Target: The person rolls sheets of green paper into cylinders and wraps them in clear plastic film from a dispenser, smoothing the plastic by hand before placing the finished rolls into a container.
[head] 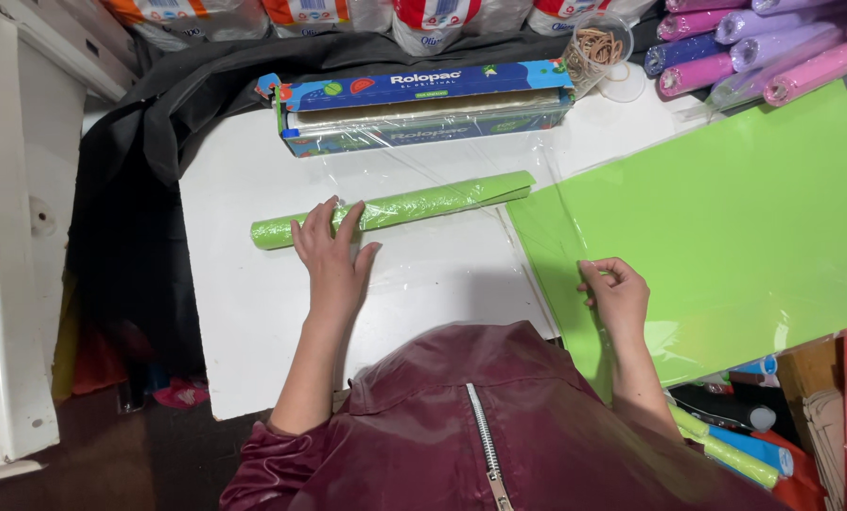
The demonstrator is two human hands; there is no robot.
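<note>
Nearest the camera, a dark red zipped jacket (471, 426) fills the lower edge, both bare forearms reaching out from it. The right hand (615, 295) rests on the stack of light green sheets (726, 227), its grip closed, thumb and fingers pinching the near left edge of the top sheet. The left hand (331, 254) lies flat and open, fingers spread, its fingertips pressing on the green roll (390, 208).

That roll is a light green sheet wound into a slim tube, wrapped in glossy clear film and lying slightly slanted across the middle of the white table (253, 322); its right end shows a flat, angled flap. A stretch of clear film (442, 274) lies spread on the table under it, hard to trace except by its shine and creases.

Beyond the roll sits a long blue box of cling film (423, 104), open along its length. Farther right are a clear cup of rubber bands (598, 47) and purple and pink rolls (754, 52), cut off by the frame. A black cloth (130, 208) drapes the table's left and far sides.
</note>
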